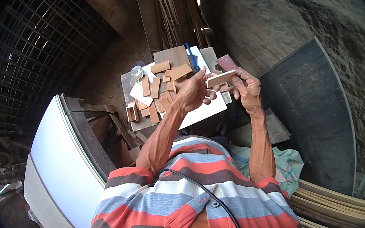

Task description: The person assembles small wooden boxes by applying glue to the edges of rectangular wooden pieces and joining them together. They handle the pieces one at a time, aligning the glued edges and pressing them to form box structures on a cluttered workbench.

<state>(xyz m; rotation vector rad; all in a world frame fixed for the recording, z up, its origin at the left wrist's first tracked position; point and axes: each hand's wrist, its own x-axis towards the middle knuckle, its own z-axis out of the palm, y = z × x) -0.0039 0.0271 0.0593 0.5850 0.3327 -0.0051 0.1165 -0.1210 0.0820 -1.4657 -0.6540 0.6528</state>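
Between my two hands is a small flat wooden block [220, 79], light along its upper edge. The thumb and fingers of my right hand [248, 89] pinch it at its right end. A dull pink-red flat piece [226, 62] shows just beyond the right fingers; whether that hand also holds it is unclear. My left hand [191, 92] is beside the block's left end, thumb raised and apart from it, fingers loosely bent. Below the hands, several brown wooden pieces [155, 87] lie scattered on a work surface [195, 117]. A small open wooden box [132, 113] stands at its left corner.
A blue slim tool [192, 56] lies at the far side of the surface, and a clear plastic item [137, 72] at the left. A white panel [66, 168] stands at my left, a dark board [322, 112] at my right. Stacked strips [333, 216] and a greenish sack [287, 166] lie nearby.
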